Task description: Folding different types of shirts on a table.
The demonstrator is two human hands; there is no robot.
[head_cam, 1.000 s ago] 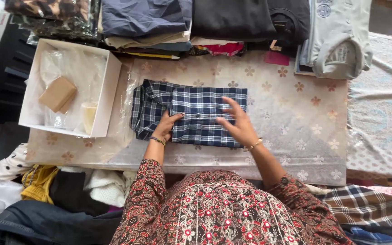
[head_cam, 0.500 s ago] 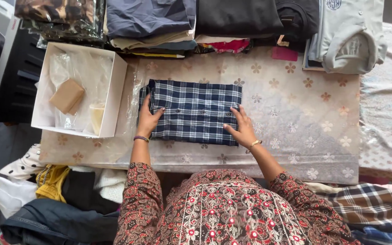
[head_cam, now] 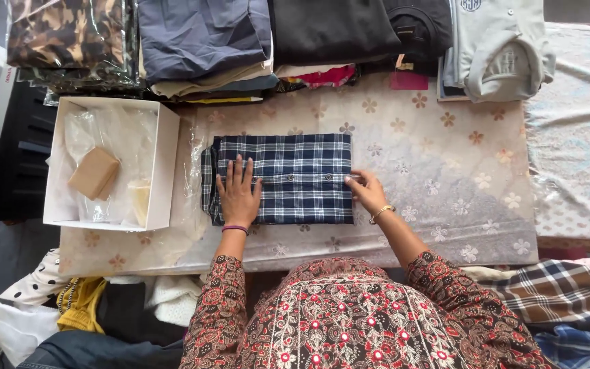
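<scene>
Floral-patterned cloth point(head_cam: 445, 171) covers the work table, pale beige with small flower motifs. Centre of it: a folded navy-and-white checked shirt point(head_cam: 295, 171), lying flat as a neat rectangle, button placket running across its middle. Left hand point(head_cam: 239, 193) rests palm-down on the shirt's left part, fingers spread and extended, pressing flat on the fabric rather than closing around it; a dark band sits at the wrist. Right hand point(head_cam: 367, 193) is at the shirt's right edge, fingers touching the fold near the placket; whether they pinch the cloth or only rest against it cannot be told from this angle (a thin bangle sits on that wrist). Left of the shirt, just beside it, an open white box point(head_cam: 165, 164) holds crumpled clear plastic and a small tan cardboard packet point(head_cam: 94, 173). Along the table's far edge, stacks of folded garments: a camouflage piece in plastic wrap point(head_cam: 63, 37), a blue-grey one point(head_cam: 203, 34), black ones point(head_cam: 336, 27), and a pale grey shirt point(head_cam: 500, 48). Loose clothing is heaped below the near edge, yellow and white items at left point(head_cam: 76, 307), a checked item at right point(head_cam: 554, 287).
</scene>
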